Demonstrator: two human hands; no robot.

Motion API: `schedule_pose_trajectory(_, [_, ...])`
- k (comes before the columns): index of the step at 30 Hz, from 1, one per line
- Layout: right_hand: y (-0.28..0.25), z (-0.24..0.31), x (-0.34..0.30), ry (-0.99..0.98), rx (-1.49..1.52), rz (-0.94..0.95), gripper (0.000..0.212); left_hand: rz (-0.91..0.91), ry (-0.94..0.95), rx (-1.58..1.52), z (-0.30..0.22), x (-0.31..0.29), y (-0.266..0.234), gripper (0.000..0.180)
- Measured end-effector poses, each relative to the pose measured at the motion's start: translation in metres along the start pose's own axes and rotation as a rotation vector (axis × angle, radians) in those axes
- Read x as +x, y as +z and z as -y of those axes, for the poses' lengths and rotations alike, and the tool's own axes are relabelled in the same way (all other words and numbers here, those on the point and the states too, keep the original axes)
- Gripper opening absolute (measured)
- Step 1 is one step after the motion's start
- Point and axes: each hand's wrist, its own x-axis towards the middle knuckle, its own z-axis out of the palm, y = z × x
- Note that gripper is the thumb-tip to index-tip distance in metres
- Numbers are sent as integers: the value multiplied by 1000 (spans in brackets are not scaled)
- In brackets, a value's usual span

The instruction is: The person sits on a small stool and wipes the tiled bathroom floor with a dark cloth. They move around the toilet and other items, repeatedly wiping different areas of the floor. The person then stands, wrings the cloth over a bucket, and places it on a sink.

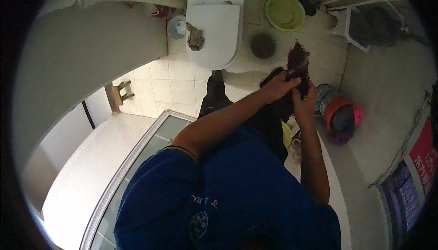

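Both hands are closed on a shaggy dark maroon cloth (299,57), out in front of me at right of centre. My left hand (279,88) grips it from the left side, thumb across its top. Lower down, my right hand (305,101) holds its right edge, the thumb close to the left one. The pile stands up above the hands, and more dark material hangs below them. What kind of cloth it is, I cannot tell.
Ahead stands a white toilet (214,31) with a crumpled brown cloth (195,38) on its lid. A yellow-green basin (285,12) and a round tub with dark contents (263,45) rest on the tiles. Stacked buckets (335,108) lie by the right wall. A wooden stool (119,94) is far left.
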Motion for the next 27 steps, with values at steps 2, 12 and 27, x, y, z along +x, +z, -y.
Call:
schedule_pose_trajectory(2, [-9,-13,1,14,110,-19,61,-38,19,91,-2,-1,-4,63])
schedule_pose_trajectory(12, [-27,-31,23,355,786,255,60,-68,44,270,2,5,12,64])
schedule_pose_trajectory(27, [-23,-37,14,338,591,-35,49,-185,66,583,21,0,17,61])
